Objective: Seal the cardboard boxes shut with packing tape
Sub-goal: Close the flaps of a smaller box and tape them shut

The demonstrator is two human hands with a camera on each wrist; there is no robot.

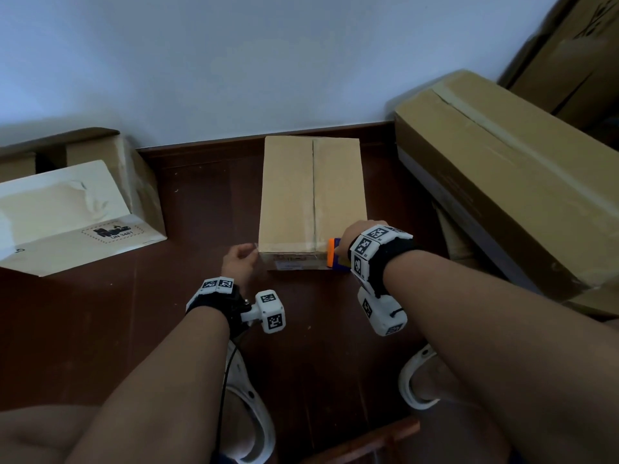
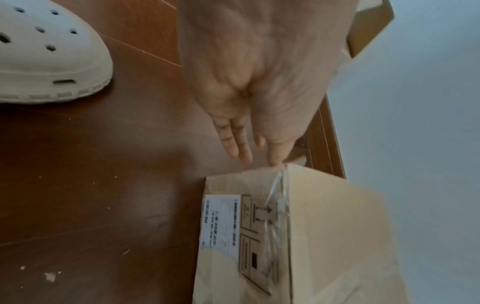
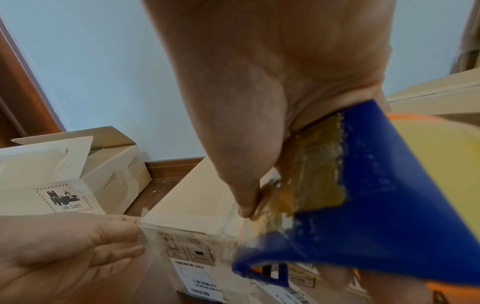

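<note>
A closed cardboard box [image 1: 311,195] stands on the dark wood floor, its top flaps meeting in a lengthwise seam. Clear packing tape [image 2: 279,205] runs across its near top edge. My left hand [image 1: 249,251] is at the near left corner and pinches the loose tape end [image 3: 144,214] between thumb and fingers. At the near right corner my right hand [image 1: 348,242] grips a blue and orange tape dispenser [image 3: 376,205], thumb on its tape-smeared blade plate. The box's front face carries a white label [image 2: 221,224].
An open box with a UN 3481 mark [image 1: 83,209] lies to the left. A long taped carton [image 1: 502,169] and more cartons crowd the right. The wall stands just behind the box. My white clogs [image 1: 248,413] are near the front.
</note>
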